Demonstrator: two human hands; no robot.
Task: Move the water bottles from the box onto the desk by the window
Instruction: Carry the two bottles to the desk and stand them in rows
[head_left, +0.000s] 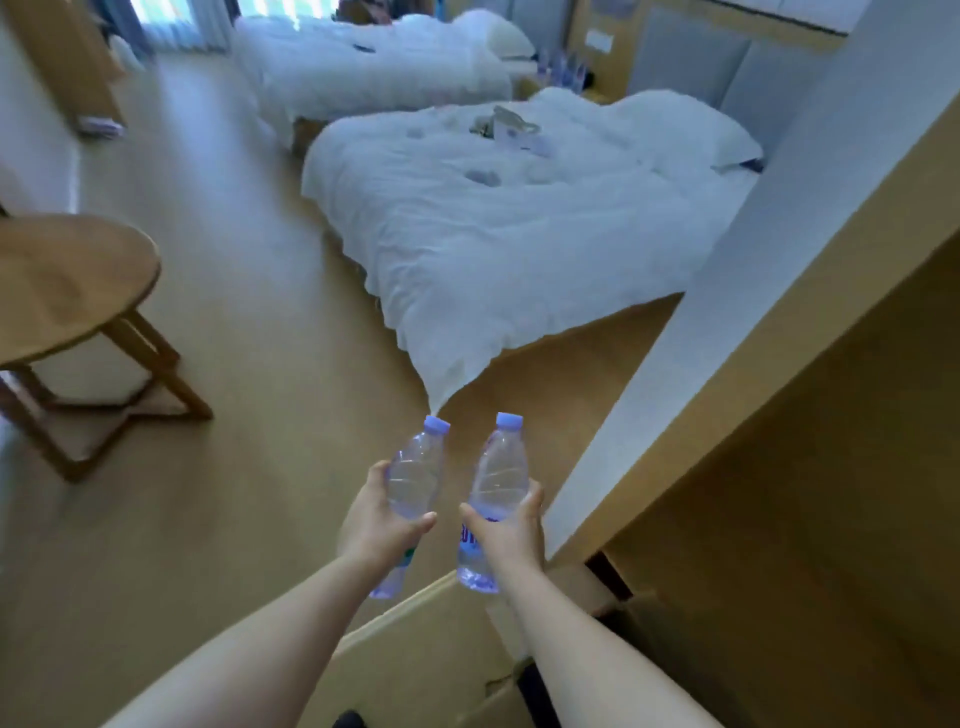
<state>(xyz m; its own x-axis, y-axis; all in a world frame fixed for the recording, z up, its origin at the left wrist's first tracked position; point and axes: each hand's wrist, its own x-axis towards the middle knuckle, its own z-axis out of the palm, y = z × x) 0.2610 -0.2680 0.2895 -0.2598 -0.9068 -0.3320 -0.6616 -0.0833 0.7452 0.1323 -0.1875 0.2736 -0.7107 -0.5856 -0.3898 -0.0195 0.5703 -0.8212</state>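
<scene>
Closest to the camera, at the bottom edge, two bare forearms reach forward over an open cardboard box (415, 654) with its flaps spread. Each of the hands grips one clear plastic water bottle around its middle. The left hand (371, 525) wraps the left bottle (413, 483), thumb on the right side, cap tilted slightly right. The right hand (511, 530) wraps the right bottle (496, 483), which has a blue label partly hidden by the fingers. Both bottles have pale purple caps, stand nearly upright, sit close together without touching, and are held in the air above the box's far edge.

Just beyond the hands lies a tan wooden floor (234, 415). To the left stands a round wooden side table (62, 291) on crossed legs. To the right, a white and wood partition wall (779, 312) runs away from the camera.

Farther on, a bed with a rumpled white duvet (509, 223) carries a few small items, too blurred to name. Behind it is a second white bed (363, 67), and at the far end bright light comes through curtains (176, 21).
</scene>
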